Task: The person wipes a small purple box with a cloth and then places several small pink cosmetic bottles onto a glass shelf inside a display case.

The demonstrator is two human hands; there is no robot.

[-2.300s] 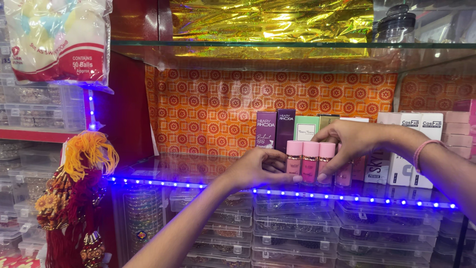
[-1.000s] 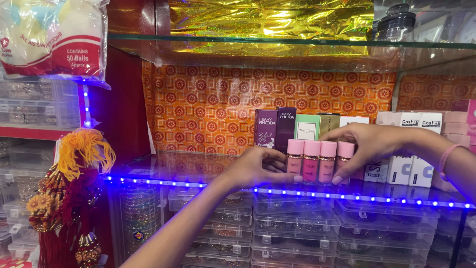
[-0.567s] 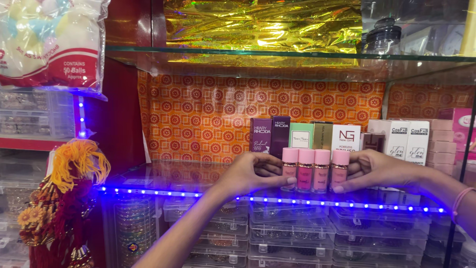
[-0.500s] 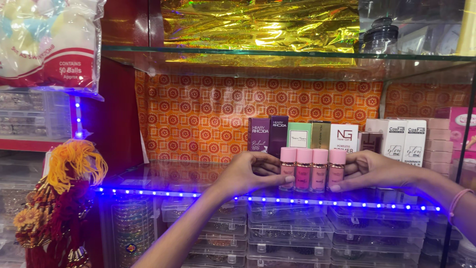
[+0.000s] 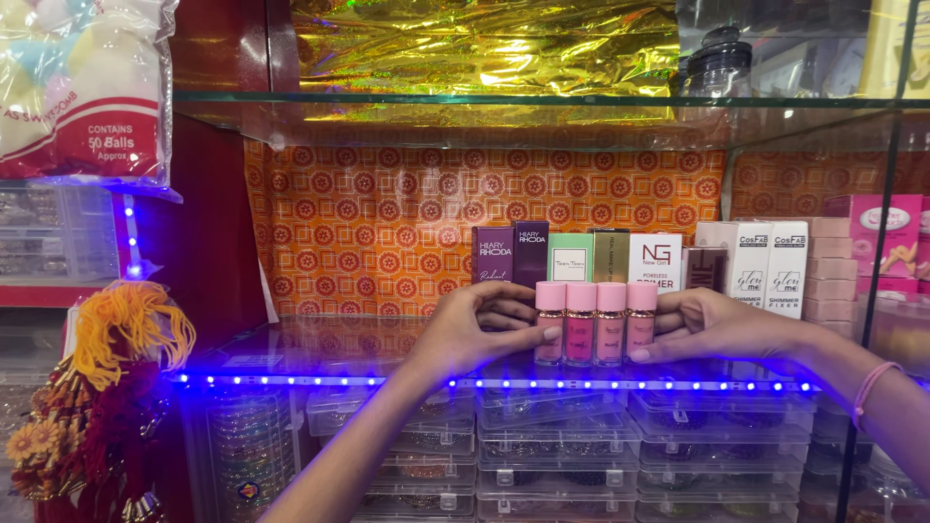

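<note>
Both hands have closed in: left hand (image 5: 475,329) and right hand (image 5: 712,324), fingers pressing, flank four pink-capped bottles (image 5: 595,324), likely light, fragile glass.

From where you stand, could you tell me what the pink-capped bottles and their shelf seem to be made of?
The pink-capped bottles look like clear glass or hard plastic with matte pink plastic caps; the liquid shows through. The shelf seems glass: it reflects the orange backing.

You face a glass shelf (image 5: 320,353) edged with a blue light strip (image 5: 484,384); behind it hangs orange patterned backing (image 5: 387,223); gold foil (image 5: 484,44) lines the upper shelf; clear drawers (image 5: 542,455) stack below; a dark red wall (image 5: 208,223) stands left.
</note>
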